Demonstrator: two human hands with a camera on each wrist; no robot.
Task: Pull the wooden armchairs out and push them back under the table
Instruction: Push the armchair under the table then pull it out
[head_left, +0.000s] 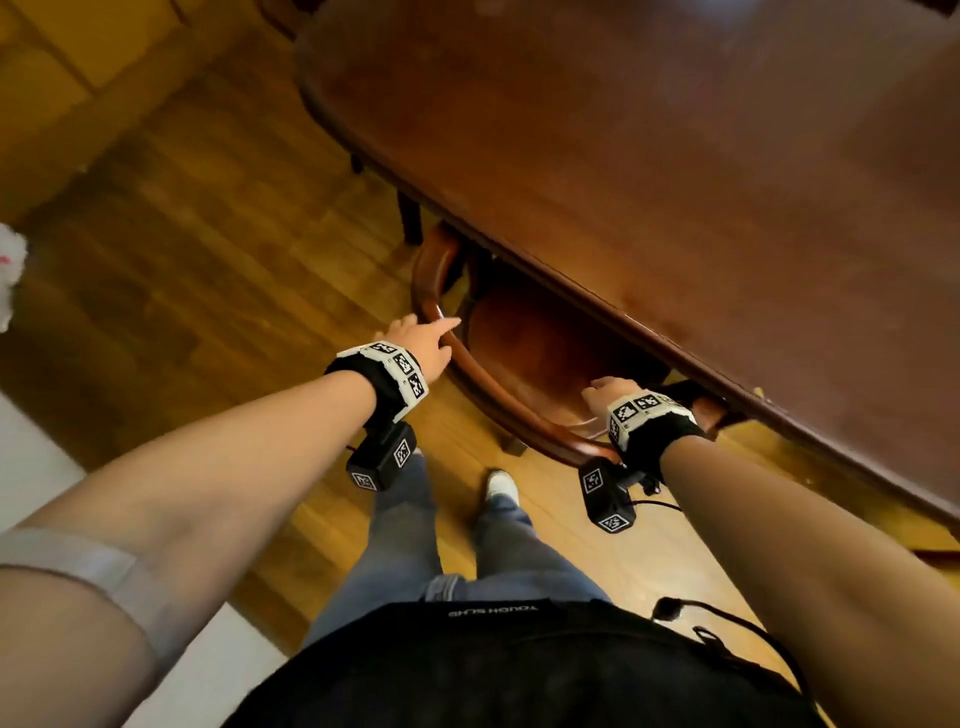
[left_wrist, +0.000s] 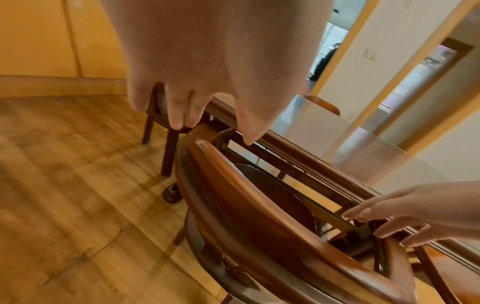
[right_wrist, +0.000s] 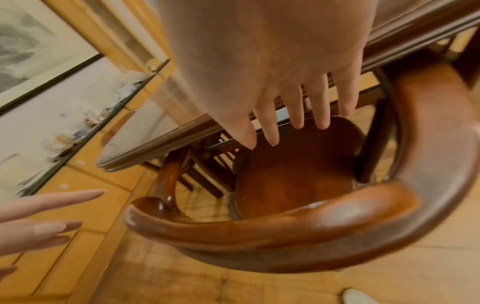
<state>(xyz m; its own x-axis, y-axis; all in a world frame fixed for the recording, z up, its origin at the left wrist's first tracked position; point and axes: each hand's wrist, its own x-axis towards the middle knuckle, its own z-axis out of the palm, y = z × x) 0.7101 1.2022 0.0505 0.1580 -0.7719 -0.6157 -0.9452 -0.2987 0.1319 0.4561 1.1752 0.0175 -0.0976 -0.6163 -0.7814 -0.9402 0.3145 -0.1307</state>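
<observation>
A dark wooden armchair (head_left: 491, 389) with a curved back rail stands partly under the big brown table (head_left: 675, 182); its round seat (head_left: 535, 343) shows beyond the rail. My left hand (head_left: 421, 338) reaches over the rail's left end with straight fingers. In the left wrist view that left hand (left_wrist: 187, 98) hangs just above the armchair (left_wrist: 259, 205) and grips nothing. My right hand (head_left: 610, 389) is over the rail's right part. In the right wrist view the right hand (right_wrist: 285, 92) spreads straight fingers above the armchair (right_wrist: 285, 224). Whether either hand touches the rail is unclear.
A second chair (left_wrist: 158, 115) stands at the table's left end, close to the armchair. My legs and a white shoe (head_left: 501, 486) are right behind the armchair on the wooden floor (head_left: 208, 260). Yellow cabinets (head_left: 78, 78) line the far left wall.
</observation>
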